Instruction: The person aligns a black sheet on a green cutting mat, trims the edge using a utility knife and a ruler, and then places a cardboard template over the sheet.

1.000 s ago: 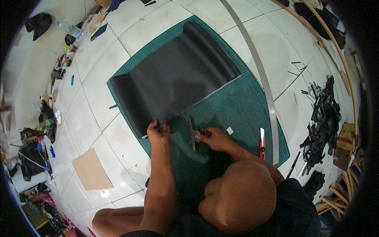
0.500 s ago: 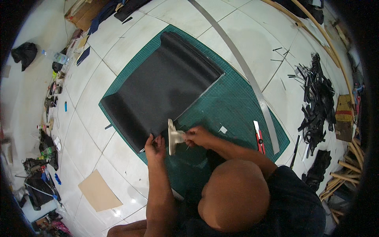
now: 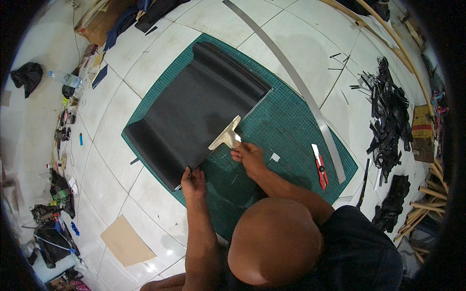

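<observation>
I saw the right hand (image 3: 251,159) gripping a pale metal T-shaped scraper (image 3: 226,136) at the edge of a black, curled-ended sheet (image 3: 189,111) on a green gridded cutting mat (image 3: 286,126); the left hand (image 3: 196,184) touched that edge, pinching or not I couldn't tell.

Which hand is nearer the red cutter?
Right. The right hand, holding the scraper, is left of the cutter; the left hand is farther left, at the black sheet.

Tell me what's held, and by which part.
Right hand holds the pale metallic T-shaped tool by its narrow stem. Left hand touches the near edge of the black curled sheet; grip unclear.
</observation>
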Tool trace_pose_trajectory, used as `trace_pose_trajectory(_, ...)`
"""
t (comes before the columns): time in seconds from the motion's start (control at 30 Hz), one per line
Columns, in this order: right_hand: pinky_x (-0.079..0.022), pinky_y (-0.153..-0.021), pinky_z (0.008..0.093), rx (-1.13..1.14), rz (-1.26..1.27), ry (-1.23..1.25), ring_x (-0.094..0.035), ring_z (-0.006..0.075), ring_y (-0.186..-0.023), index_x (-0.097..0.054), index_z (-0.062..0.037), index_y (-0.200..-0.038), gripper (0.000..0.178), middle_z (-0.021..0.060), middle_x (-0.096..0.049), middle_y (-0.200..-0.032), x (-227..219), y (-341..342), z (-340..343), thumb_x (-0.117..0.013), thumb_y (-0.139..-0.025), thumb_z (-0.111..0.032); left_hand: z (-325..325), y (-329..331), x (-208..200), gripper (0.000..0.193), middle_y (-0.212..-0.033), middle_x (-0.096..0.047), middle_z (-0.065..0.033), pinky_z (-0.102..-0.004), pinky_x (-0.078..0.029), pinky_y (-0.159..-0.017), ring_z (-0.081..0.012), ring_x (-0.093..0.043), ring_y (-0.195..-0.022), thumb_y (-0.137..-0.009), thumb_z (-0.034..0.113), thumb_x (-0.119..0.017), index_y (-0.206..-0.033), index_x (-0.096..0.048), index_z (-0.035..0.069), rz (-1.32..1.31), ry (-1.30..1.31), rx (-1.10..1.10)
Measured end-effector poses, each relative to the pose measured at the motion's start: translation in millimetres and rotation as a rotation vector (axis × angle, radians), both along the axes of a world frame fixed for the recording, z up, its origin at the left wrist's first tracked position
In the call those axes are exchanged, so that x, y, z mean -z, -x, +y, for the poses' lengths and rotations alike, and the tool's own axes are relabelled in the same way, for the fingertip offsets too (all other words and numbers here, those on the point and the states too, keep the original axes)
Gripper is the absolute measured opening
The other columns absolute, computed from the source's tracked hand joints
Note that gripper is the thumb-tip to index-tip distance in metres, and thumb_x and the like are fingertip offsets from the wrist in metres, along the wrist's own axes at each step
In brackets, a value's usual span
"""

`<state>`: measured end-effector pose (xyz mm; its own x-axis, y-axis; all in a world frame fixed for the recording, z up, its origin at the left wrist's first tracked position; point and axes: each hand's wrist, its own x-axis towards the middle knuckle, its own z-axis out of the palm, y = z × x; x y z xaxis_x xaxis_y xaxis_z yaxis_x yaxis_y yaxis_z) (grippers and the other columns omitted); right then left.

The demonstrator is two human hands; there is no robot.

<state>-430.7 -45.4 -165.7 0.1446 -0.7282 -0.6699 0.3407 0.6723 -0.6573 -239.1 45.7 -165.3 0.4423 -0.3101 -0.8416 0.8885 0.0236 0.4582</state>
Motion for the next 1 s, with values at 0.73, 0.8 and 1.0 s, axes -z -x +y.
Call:
trace_pose_trajectory(0.73,-0.056,-0.068,0.0314,-0.623,0.223,0.074,-0.064,0.0171,-0.073,-0.06,0.0071,-0.104,0.053,0.013,-0.066,-0.089,-15,9,-27,-0.071,-0.09,-0.043,20,11,13,0.028,-0.099,-0.061,-0.0131,-0.046,-0.05,-0.082,-0.0289,-0.061,-0.092,-0.091,0.021,-0.064,-0.109,-0.055,0.002,-0.108,0.064,0.117)
trace_pose_trajectory(0.8,-0.056,-0.066,0.0312,-0.687,0.26,0.038,-0.064,0.0169,-0.071,-0.06,0.0057,-0.102,0.053,0.0117,-0.066,-0.085,-16,3,-27,-0.072,-0.089,-0.044,26,5,13,0.026,-0.096,-0.061,-0.0128,-0.0454,-0.052,-0.078,-0.0291,-0.063,-0.089,-0.091,0.021,-0.064,-0.106,-0.056,0.001,-0.187,0.017,0.152)
trace_pose_trajectory(1.0,-0.053,-0.066,0.0355,-1.024,0.507,0.273,-0.066,0.0209,-0.073,-0.064,0.0002,-0.092,0.049,0.0111,-0.067,-0.082,-19,30,-25,-0.074,-0.086,-0.048,10,17,-30,0.029,-0.089,-0.062,-0.0118,-0.0384,-0.052,-0.067,-0.0255,-0.064,-0.076,-0.093,0.029,-0.064,-0.1,-0.06,0.001,-0.26,-0.226,0.473)
